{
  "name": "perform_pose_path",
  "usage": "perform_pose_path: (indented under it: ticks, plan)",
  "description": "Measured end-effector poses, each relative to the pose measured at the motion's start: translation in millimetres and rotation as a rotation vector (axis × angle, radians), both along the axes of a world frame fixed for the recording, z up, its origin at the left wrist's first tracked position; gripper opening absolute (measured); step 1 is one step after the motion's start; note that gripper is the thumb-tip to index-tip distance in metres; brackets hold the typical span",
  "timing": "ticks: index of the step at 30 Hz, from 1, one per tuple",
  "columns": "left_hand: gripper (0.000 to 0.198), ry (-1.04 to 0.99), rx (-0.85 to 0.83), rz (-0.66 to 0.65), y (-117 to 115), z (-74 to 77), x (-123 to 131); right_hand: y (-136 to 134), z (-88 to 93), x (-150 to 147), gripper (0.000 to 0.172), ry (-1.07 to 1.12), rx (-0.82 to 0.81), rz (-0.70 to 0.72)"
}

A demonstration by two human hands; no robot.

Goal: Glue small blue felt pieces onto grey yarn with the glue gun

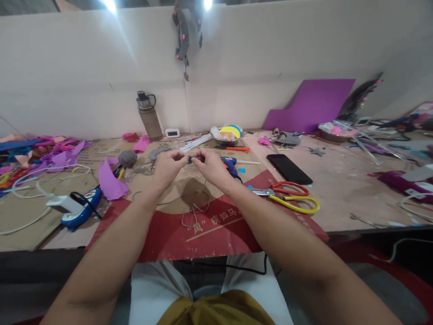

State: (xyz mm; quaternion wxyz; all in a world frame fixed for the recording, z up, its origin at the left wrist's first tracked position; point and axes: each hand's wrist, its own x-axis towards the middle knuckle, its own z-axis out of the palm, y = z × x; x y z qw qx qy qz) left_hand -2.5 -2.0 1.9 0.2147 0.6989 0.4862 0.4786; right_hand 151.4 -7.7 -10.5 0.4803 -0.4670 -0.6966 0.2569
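Observation:
My left hand point(171, 166) and my right hand point(210, 166) meet above the cardboard, fingertips pinched from both sides on a small dark blue-grey piece point(190, 159). Its exact kind is too small to make out. Below the hands, a thin grey yarn strand point(194, 216) lies in loose loops on the red-printed cardboard sheet point(216, 239). Just beyond my right hand sits a blue glue gun point(230, 165), a white glue stick point(248, 162) next to it. A grey felt piece point(158, 152) lies behind my left hand, near a ball of grey yarn point(127, 158).
Scissors point(294, 203) with red and yellow handles and a black phone point(289, 169) lie at right. A bottle point(149, 118) and a bowl point(226, 139) stand along the back. At left are felt scraps point(57, 155) and a blue power strip point(81, 212) with cables.

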Motion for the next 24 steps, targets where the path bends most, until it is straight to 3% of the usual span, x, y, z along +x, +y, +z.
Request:
perform_pose_path:
  ticks: [7, 13, 18, 22, 24]
  plan:
    - [0.016, -0.264, -0.029, 0.177, 22.9, -8.5, -19.9, -13.6, -5.4, -14.3, 0.017, -0.194, 0.059, 0.149]
    - [0.015, -0.661, -0.219, 0.109, 29.1, -9.1, -23.0, -47.2, -2.2, -41.2, 0.022, -0.588, 0.106, 0.31]
    - [0.01, -0.845, -0.282, 0.05, 30.5, -3.1, -25.6, -85.3, 7.1, -43.1, 0.024, -0.874, 0.014, 0.428]
    - [0.012, -0.854, -0.289, 0.027, 32.8, -3.8, -28.4, -112.8, 21.3, -35.5, 0.021, -0.82, 0.033, 0.608]
    - [0.014, -0.81, -0.243, 0.056, 34.6, -6.6, -29.4, -118.4, 26.1, -32.7, 0.02, -0.745, 0.029, 0.629]
